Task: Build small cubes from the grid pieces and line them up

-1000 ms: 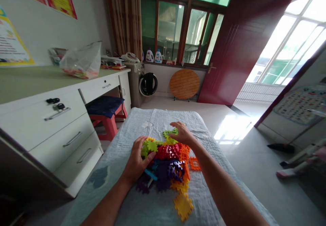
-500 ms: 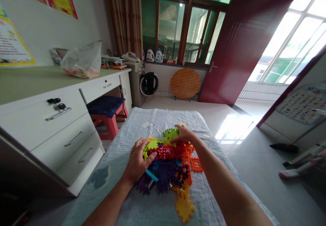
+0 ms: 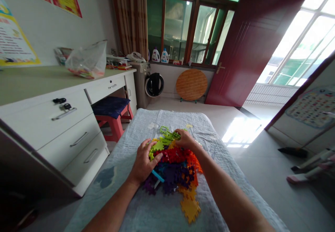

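A heap of interlocking plastic building pieces (image 3: 169,172) in purple, blue, red, orange and yellow lies on the cloth-covered surface. My left hand (image 3: 144,158) curves around its left edge, fingers over a lime-green piece (image 3: 157,145) and thumb along the red pieces (image 3: 171,154). At the far side, my right hand (image 3: 186,139) is closed on green building pieces (image 3: 169,137); its palm side and part of the pieces are hidden. A yellow piece (image 3: 190,209) sticks out toward me, and a light blue strip (image 3: 158,176) lies below my left thumb.
The pale blue cloth (image 3: 125,207) covers the surface under the pieces. On the left are a white desk (image 3: 44,131) with drawers and a red stool (image 3: 115,127). Behind stand a washing machine (image 3: 142,85), a round wooden tabletop (image 3: 192,84) and a dark red door (image 3: 243,50).
My right hand has shifted slightly left with the green pieces, and a green open-frame piece now shows beyond them. An orange square at the right has gone from sight. My left hand stays on the heap.
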